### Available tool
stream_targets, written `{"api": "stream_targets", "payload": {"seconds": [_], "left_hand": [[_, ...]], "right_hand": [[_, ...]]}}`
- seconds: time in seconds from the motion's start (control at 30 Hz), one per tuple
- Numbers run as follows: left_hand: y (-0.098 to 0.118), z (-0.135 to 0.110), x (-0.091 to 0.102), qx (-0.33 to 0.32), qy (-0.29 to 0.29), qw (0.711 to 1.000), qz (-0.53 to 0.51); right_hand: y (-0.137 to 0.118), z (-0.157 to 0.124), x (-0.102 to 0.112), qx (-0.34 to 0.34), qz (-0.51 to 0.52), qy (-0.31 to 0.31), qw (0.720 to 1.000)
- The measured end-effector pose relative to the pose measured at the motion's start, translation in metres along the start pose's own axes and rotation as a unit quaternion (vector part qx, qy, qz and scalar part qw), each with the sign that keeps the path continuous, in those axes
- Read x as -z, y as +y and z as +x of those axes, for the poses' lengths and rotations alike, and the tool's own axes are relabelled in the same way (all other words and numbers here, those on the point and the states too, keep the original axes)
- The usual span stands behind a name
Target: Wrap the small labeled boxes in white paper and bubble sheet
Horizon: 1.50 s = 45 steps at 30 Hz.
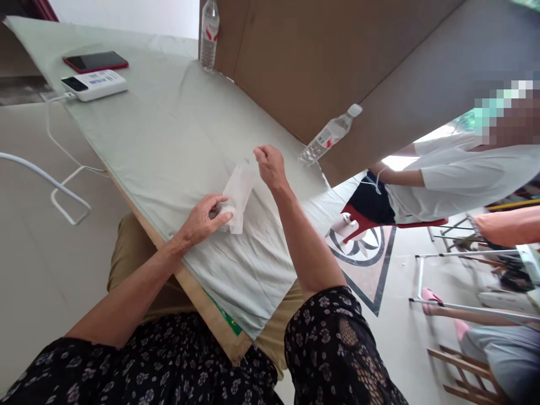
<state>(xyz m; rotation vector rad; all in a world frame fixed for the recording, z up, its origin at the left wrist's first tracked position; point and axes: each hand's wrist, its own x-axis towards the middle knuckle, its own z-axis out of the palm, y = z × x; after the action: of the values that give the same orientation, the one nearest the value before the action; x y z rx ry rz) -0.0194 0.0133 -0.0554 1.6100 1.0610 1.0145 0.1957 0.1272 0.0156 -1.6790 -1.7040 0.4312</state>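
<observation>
Surface: green cloth (pixel 169 135) over a board, cardboard wall (pixel 304 62) behind.
Item 1: white pouch (pixel 239 191), mid-cloth, stretched between both hands.
Left hand (pixel 202 220): curled, thumb and fingertips gripping the pouch's lower end against the cloth.
Right hand (pixel 270 166): tight pinch on its top edge, raised.
Risk: I judge the thin material may tear or slip free if the 2 hands pull apart.

Table (pixel 169 140): wooden board, edge bare on the near left, top covered by a pale green cloth (pixel 236 275), creased.
On it:
- Phone (pixel 95 61), red case, far left.
- White power bank (pixel 94 84), just beside the phone, cable (pixel 59 143) running off the left edge.
- Upright bottle (pixel 209 35), far.
- Lying bottle (pixel 329 135), right, against the cardboard (pixel 304 62).
- Gauze (pixel 238 194), near centre, lower end on the cloth.
</observation>
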Motion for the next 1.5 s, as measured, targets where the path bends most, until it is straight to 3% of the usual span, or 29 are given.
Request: {"api": "stream_targets", "payload": {"seconds": [0.1, 0.27, 0.37, 0.47, 0.6, 0.67, 0.87, 0.97, 1.07, 1.17, 1.23, 1.33, 1.43, 1.5], "left_hand": [[0.0, 0.002, -0.001, -0.002, 0.003, 1.0, 0.002], [-0.003, 0.003, -0.002, -0.021, -0.005, 0.999, 0.041], [-0.006, 0.003, -0.001, -0.027, -0.008, 0.998, 0.055], [-0.006, 0.001, -0.001, -0.016, 0.0, 0.999, 0.05], [-0.002, 0.001, -0.001, 0.019, -0.007, 0.999, 0.041], [-0.001, 0.001, -0.001, 0.02, -0.012, 0.999, 0.032], [-0.004, 0.001, -0.002, -0.015, -0.01, 0.999, 0.035], [-0.005, 0.0, -0.002, 0.013, 0.004, 0.999, 0.032], [-0.005, 0.0, -0.002, 0.051, 0.01, 0.998, 0.018], [-0.005, -0.001, -0.002, 0.067, 0.014, 0.998, 0.006], [-0.005, -0.001, -0.003, 0.049, 0.022, 0.998, 0.02], [-0.006, -0.002, -0.004, -0.002, 0.036, 0.998, 0.054], [-0.007, -0.002, -0.004, -0.035, 0.033, 0.996, 0.072], [-0.008, -0.003, -0.003, -0.036, 0.032, 0.996, 0.08]], "right_hand": [[0.0, -0.037, 0.012, 0.0, 0.018, 0.035, 0.999], [-0.032, -0.095, -0.002, 0.016, -0.154, -0.068, 0.986], [-0.05, -0.098, -0.019, -0.003, -0.267, -0.1, 0.958], [-0.045, -0.094, -0.018, -0.034, -0.305, -0.118, 0.945], [-0.025, -0.1, 0.003, -0.086, -0.249, -0.088, 0.961], [-0.026, -0.104, 0.006, -0.084, -0.218, -0.078, 0.969], [-0.05, -0.091, -0.019, -0.037, -0.26, -0.082, 0.961], [-0.026, -0.086, -0.017, -0.068, -0.218, -0.074, 0.971], [0.015, -0.096, -0.002, -0.12, -0.064, 0.001, 0.991], [0.034, -0.11, 0.01, -0.161, 0.048, 0.045, 0.985], [0.024, -0.115, 0.007, -0.137, 0.017, 0.044, 0.989], [-0.017, -0.107, -0.01, -0.044, -0.127, 0.001, 0.991], [-0.055, -0.088, -0.028, -0.005, -0.266, -0.068, 0.962], [-0.059, -0.076, -0.033, -0.005, -0.309, -0.105, 0.945]]}}
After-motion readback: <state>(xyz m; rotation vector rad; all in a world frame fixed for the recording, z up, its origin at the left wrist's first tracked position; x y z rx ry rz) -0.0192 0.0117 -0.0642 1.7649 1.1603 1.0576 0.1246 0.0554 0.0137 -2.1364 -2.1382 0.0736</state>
